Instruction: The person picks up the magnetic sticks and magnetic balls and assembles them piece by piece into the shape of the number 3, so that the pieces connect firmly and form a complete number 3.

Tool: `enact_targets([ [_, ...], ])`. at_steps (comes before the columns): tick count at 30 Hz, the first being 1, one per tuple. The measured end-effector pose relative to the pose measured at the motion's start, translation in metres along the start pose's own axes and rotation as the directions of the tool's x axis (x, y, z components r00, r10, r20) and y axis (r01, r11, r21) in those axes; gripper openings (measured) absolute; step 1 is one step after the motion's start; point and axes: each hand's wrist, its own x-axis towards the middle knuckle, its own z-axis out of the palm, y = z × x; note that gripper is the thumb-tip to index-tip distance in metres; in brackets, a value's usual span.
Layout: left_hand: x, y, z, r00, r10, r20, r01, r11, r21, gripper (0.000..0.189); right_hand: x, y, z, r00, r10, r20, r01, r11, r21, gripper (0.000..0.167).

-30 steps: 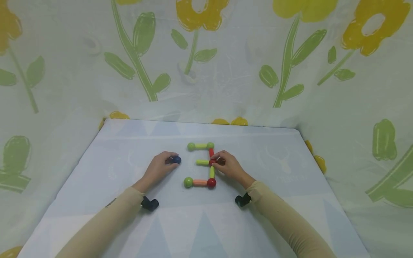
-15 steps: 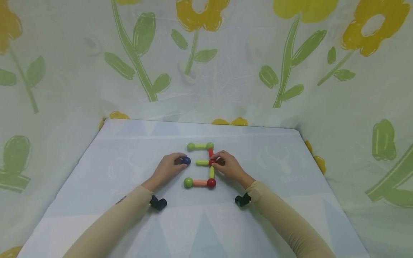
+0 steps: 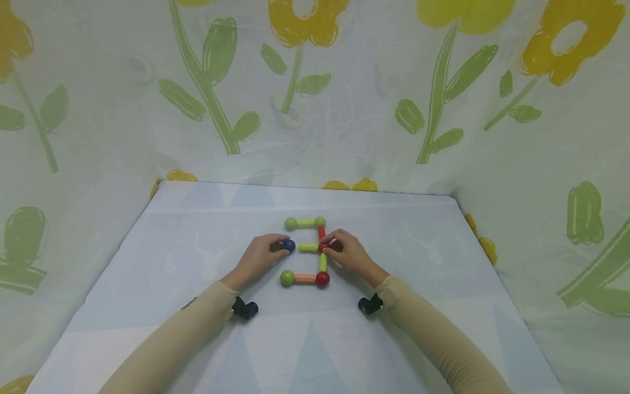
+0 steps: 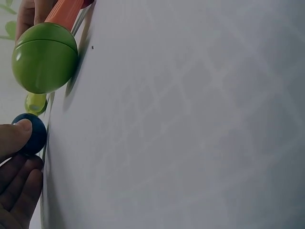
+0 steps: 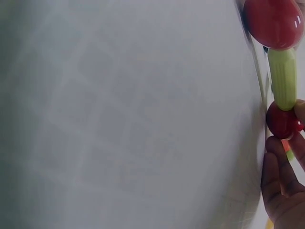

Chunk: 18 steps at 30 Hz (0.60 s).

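My left hand pinches a dark blue ball between thumb and fingers, low over the table. A small gap parts the ball from the free left end of a yellow-green rod. That rod's other end meets a red ball, which my right hand holds with thumb and fingertips. From this red ball a red rod runs up to a green ball. Another yellow-green rod runs from it to a second red ball, seen close in the right wrist view.
An orange rod links the lower red ball to a green ball, near my left wrist. At the far side a yellow-green rod joins the upper green ball to another green ball. Flower-patterned cloth surrounds the table.
My left hand has moved right with the blue ball, bringing it close to the middle yellow-green rod. My right hand has stayed in place on the red ball.
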Motion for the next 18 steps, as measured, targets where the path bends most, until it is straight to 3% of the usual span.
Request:
enact_targets([
  [11,0.0024,0.0031,0.0059,0.999,-0.028,0.040,0.028,1.000,-0.006,0.042,0.0009,0.0014,0.0009,1.000,0.005,0.003,-0.005,1.000,-0.005,0.021],
  [18,0.0020,-0.0001,0.0088,1.000,-0.011,0.027,0.012,1.000,-0.011,0.042,0.0011,0.0007,0.0004,1.000,0.013,0.011,-0.013,1.000,-0.004,0.020],
])
